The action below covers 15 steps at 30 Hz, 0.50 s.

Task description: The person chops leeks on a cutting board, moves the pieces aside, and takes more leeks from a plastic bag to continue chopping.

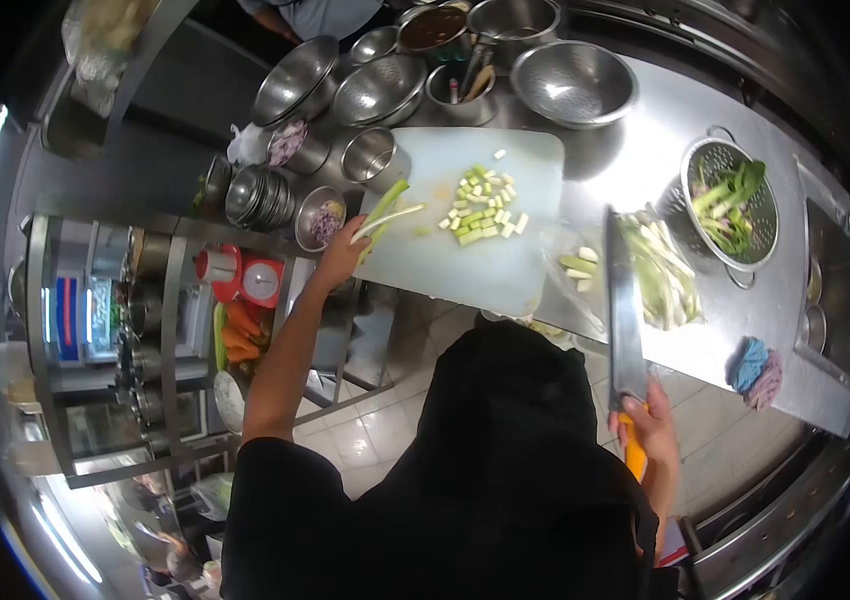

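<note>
Green stalks [385,212] are gripped in my left hand [344,250] at the left edge of the white cutting board [425,262]. Cut pale-green pieces [485,205] lie scattered near the board's middle. My right hand [653,420] is closed round the orange handle of a large knife [625,325], its blade pointing away from me, to the right of the board. Under and beside the blade are a clear bag with a few pieces [577,268] and a bundle of pale stalks [663,270].
A colander [771,225] of greens stands at the right, near blue and pink cloths [748,365]. Metal bowls [575,85] line the back. Small containers, one with chopped purple onion [325,222], stand at the left. Part of another person [330,15] shows behind the bowls.
</note>
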Available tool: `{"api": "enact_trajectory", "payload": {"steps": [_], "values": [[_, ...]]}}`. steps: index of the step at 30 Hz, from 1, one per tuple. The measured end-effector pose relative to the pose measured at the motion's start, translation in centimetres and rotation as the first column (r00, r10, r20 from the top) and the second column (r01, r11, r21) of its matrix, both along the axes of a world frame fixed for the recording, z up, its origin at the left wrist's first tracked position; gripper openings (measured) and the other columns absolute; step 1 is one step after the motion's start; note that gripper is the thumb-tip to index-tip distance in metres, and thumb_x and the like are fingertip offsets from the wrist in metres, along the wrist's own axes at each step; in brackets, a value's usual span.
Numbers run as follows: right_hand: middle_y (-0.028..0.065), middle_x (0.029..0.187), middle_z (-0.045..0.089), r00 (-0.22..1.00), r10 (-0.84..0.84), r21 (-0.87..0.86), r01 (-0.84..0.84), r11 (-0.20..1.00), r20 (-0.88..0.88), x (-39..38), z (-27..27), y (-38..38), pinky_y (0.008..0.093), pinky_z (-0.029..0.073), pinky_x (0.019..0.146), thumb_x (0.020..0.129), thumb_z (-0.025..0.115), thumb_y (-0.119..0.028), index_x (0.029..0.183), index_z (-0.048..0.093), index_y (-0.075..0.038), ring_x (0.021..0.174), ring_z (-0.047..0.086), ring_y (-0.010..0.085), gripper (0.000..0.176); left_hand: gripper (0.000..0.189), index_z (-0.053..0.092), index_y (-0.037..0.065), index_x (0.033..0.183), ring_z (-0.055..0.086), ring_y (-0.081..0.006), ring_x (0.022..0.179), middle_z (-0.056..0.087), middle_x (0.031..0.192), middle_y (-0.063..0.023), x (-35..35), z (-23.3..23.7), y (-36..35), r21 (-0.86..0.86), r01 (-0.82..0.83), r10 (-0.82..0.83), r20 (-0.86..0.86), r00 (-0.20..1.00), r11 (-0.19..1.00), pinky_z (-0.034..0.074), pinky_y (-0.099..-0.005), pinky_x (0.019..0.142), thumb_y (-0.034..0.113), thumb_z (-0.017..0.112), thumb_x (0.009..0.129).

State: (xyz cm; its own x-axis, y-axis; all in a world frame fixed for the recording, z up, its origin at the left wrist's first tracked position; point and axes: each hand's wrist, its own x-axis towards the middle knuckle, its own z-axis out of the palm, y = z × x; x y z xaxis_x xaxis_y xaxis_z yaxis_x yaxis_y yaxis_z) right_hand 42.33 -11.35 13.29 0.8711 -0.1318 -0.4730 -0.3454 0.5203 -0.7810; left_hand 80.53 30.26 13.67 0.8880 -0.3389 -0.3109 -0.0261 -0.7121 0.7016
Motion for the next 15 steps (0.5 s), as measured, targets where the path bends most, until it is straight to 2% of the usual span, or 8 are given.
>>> {"api": "enact_trajectory", "payload": {"steps": [1,3,5,6,8,11,13,15], "values": [[0.0112,0.068,0.059,0.992,0.118,-0.071,-0.121,0.990,-0.041,2.3,0.3,1.0,0.0216,0.042,0.040,0.094,0.054,-0.013,0.126,0.042,-0.001,0.047,0.054,0.0133,0.037,0.042,0.047,0.003,0.132,0.064,-0.0205,0.081,0.062,0.099,-0.0112,0.3,-1.6,1.6,-0.020,-0.018,0.018,-0.001,1.000,1.000,0.051,-0.0311,0.068,0.004,0.055,0.090],[0.0102,0.068,0.058,0.968,0.232,-0.158,-0.246,0.956,-0.100,6.6,0.8,3.8,0.0219,0.043,0.041,0.094,0.053,-0.011,0.125,0.043,0.000,0.049,0.055,0.0129,0.034,0.051,0.045,0.005,0.133,0.061,-0.0335,0.101,0.058,0.112,-0.0197,1.4,-5.5,4.6,0.206,0.102,-0.191,0.482,0.855,0.973,0.048,-0.0382,0.087,0.005,0.062,0.085],[0.0093,0.068,0.058,0.918,0.312,-0.341,-0.382,0.859,-0.244,10.5,0.4,7.8,0.0243,0.043,0.043,0.095,0.052,-0.008,0.121,0.043,0.002,0.052,0.055,0.0129,0.029,0.058,0.045,0.006,0.133,0.054,-0.0375,0.110,0.054,0.119,-0.0214,1.8,-7.2,5.6,0.192,0.069,-0.151,0.456,0.877,0.979,0.044,-0.0406,0.094,0.005,0.066,0.080],[0.0093,0.068,0.058,0.915,0.310,-0.357,-0.388,0.850,-0.257,12.3,-0.2,9.8,0.0243,0.043,0.043,0.095,0.052,-0.008,0.121,0.043,0.002,0.052,0.055,0.0129,0.029,0.064,0.044,0.007,0.134,0.048,-0.0415,0.119,0.049,0.126,-0.0231,1.7,-7.4,5.5,0.201,0.043,-0.127,0.426,0.896,0.979,0.040,-0.0430,0.100,0.006,0.071,0.076],[0.0095,0.066,0.058,0.875,0.430,-0.560,-0.476,0.678,-0.223,15.0,-1.2,13.3,0.0273,0.042,0.045,0.095,0.052,-0.010,0.123,0.042,0.003,0.051,0.055,0.0142,0.033,0.068,0.044,0.007,0.134,0.047,-0.0409,0.120,0.045,0.129,-0.0217,1.2,-6.2,4.8,0.160,0.037,-0.105,0.438,0.893,0.986,0.040,-0.0438,0.100,0.006,0.073,0.072],[0.0103,0.065,0.059,0.830,0.461,-0.524,-0.556,0.645,-0.313,17.5,-1.1,17.4,0.0295,0.042,0.046,0.093,0.055,-0.009,0.126,0.043,0.004,0.051,0.054,0.0148,0.037,0.069,0.049,0.010,0.130,0.046,-0.0371,0.120,0.043,0.130,-0.0170,1.2,-6.1,4.8,0.121,0.045,-0.099,0.498,0.862,0.992,0.038,-0.0455,0.100,0.009,0.078,0.067],[0.0104,0.065,0.059,0.820,0.444,-0.524,-0.572,0.631,-0.362,17.3,0.0,19.2,0.0295,0.043,0.047,0.093,0.055,-0.010,0.126,0.044,0.004,0.050,0.054,0.0147,0.037,0.057,0.055,0.007,0.121,0.046,-0.0352,0.117,0.045,0.128,-0.0150,1.1,-5.9,4.6,0.195,0.120,-0.216,0.604,0.767,0.973,0.036,-0.0441,0.099,0.011,0.077,0.068],[0.0106,0.065,0.060,0.815,0.416,-0.529,-0.579,0.621,-0.404,17.0,0.3,20.2,0.0294,0.043,0.047,0.092,0.056,-0.011,0.126,0.045,0.005,0.049,0.054,0.0147,0.038,0.050,0.058,0.006,0.114,0.047,-0.0317,0.114,0.047,0.126,-0.0123,1.5,-6.2,4.1,0.165,0.131,-0.205,0.604,0.770,0.978,0.035,-0.0440,0.097,0.012,0.077,0.068]]}}
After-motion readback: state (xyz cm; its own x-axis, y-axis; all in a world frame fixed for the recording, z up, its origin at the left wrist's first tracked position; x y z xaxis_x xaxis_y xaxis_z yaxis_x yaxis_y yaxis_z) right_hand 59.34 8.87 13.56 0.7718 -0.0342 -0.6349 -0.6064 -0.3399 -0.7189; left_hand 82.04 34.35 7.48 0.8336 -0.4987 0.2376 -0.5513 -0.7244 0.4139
